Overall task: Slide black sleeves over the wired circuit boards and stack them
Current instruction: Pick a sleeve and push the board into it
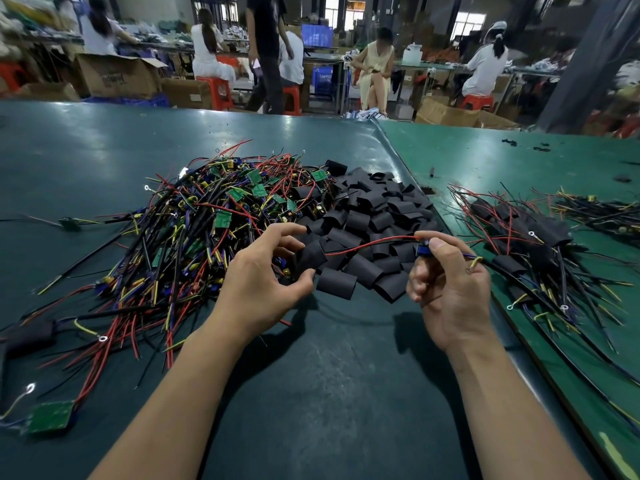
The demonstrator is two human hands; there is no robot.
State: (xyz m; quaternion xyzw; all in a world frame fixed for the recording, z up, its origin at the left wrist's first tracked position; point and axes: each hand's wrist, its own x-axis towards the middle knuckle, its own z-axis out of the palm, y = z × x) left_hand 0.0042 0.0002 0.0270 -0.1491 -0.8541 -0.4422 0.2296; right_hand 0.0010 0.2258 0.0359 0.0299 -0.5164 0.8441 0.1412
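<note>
My left hand (266, 275) pinches a black sleeve (309, 257) just above the table. My right hand (450, 282) grips a small wired circuit board (423, 249) with a blue part showing between thumb and fingers. Its red wire (367, 245) runs left into the sleeve's mouth; its yellow and black wires trail off to the right. Behind my hands lies a heap of loose black sleeves (374, 216). A tangled pile of bare green boards with coloured wires (207, 223) sits to the left. Sleeved boards (526, 233) are stacked on the right.
A loose green board (50, 416) with wires lies at the near left, and a sleeved one (29, 336) above it. The dark green table (329, 393) meets a lighter green one (502, 161) at a slanting seam. People sit at benches beyond the far edge.
</note>
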